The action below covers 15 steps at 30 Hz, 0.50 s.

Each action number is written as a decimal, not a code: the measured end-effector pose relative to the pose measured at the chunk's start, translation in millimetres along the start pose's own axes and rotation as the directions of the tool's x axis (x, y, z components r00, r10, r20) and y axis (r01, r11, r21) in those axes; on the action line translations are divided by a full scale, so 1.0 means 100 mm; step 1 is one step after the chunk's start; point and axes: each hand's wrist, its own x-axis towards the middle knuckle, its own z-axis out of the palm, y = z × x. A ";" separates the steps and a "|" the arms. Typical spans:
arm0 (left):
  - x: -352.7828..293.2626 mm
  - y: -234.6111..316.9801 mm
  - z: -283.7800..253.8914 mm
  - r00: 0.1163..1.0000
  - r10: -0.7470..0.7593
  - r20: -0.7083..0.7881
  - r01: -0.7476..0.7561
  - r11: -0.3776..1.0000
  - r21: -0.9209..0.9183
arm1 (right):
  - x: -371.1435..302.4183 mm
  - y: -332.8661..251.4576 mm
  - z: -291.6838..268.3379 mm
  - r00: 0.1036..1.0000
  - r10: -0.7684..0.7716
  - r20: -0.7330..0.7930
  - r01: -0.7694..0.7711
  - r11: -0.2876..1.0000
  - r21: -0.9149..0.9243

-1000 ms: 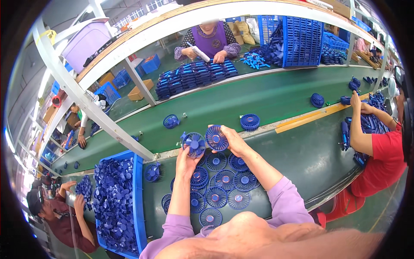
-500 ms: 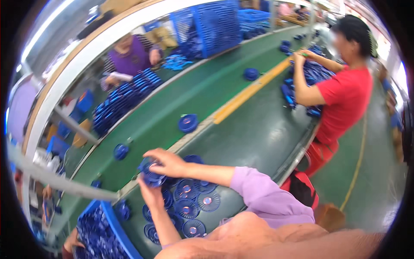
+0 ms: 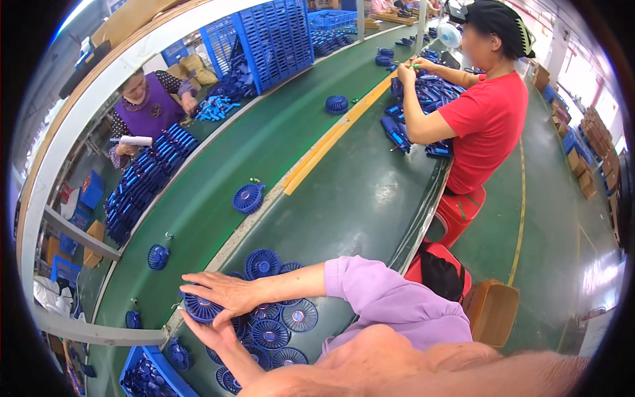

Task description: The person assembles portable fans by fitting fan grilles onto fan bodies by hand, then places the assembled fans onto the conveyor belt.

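both hands clamp one blue fan grille (image 3: 202, 308): right hand (image 3: 228, 291) flat on top, left hand (image 3: 208, 331) beneath at six o'clock. light, stiff, ribbed plastic; best held by the rim.

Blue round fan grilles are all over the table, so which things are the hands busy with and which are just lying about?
In hand:
- blue fan grille held between the right hand and the left hand
- pile of grilles beside them

Lying about:
- lone grille on the belt
- blue crate
- red stool
- cardboard box
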 end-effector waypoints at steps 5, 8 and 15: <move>-0.11 -0.30 0.21 0.905 0.425 -0.030 -0.400 0.871 0.285 | 0.01 0.03 0.15 0.999 0.031 -0.017 -0.021 0.910 0.415; -0.14 -0.38 0.24 0.732 0.674 0.098 -0.603 0.575 0.554 | 0.05 -0.16 0.03 0.997 0.077 0.000 -0.064 0.836 0.545; 0.11 -0.34 0.15 0.664 0.698 0.267 -0.611 0.301 0.732 | 0.09 -0.07 0.12 0.976 0.203 -0.085 -0.093 0.728 0.679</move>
